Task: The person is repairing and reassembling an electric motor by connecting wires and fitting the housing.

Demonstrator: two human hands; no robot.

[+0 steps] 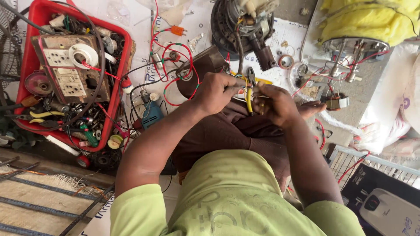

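Observation:
My left hand (217, 92) is closed around a wire that runs toward the black fan motor (242, 26). My right hand (275, 104) grips yellow-handled pliers (250, 87), whose jaws point up at the wire between both hands. Both hands meet over my lap, above brown trousers, close in front of the motor housing. The exact spot where the jaws touch the wire is hidden by my fingers.
A red crate (114, 94) full of tools, switch boards and wires stands at the left. Loose red and green wires (175, 57) lie on the white sheet. A metal part with yellow padding (363, 26) sits at the upper right, a white appliance (389, 214) at the lower right.

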